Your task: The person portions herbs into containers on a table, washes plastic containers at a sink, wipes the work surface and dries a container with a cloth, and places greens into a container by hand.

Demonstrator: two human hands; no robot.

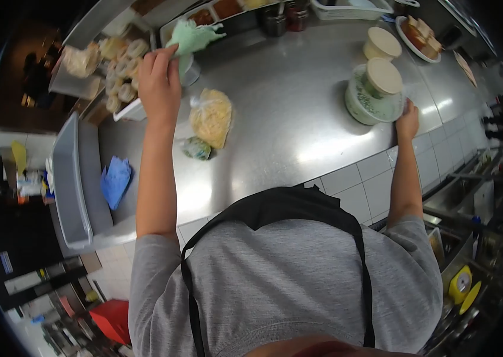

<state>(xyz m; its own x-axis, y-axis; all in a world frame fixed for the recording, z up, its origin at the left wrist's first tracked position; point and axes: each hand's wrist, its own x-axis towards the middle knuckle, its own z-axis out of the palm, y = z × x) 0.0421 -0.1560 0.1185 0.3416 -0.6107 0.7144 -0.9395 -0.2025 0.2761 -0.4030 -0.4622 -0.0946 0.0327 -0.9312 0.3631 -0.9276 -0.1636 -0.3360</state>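
My left hand (159, 83) reaches to the back left with its fingers pinched on a light green cloth (195, 37). Under the cloth stands a pale container (189, 72), partly covered. At the right, my right hand (407, 121) grips the edge of a clear plastic tub (360, 110) with green bits inside. A cream round container (384, 74) rests on top of that tub. Just behind it stands a second cream round container (382, 43). Between my hands, nearer the left, lie a clear bag of yellowish food (213, 122) and a small bag with green contents (197, 149).
A steel counter (281, 101) spans the view. At left are a grey bin (73, 184), a blue cloth (116, 181) and a tray of pale wrapped pieces (125, 74). An oval dish (436, 59) with bread pieces stands far right. Sauce trays (227, 8) line the back.
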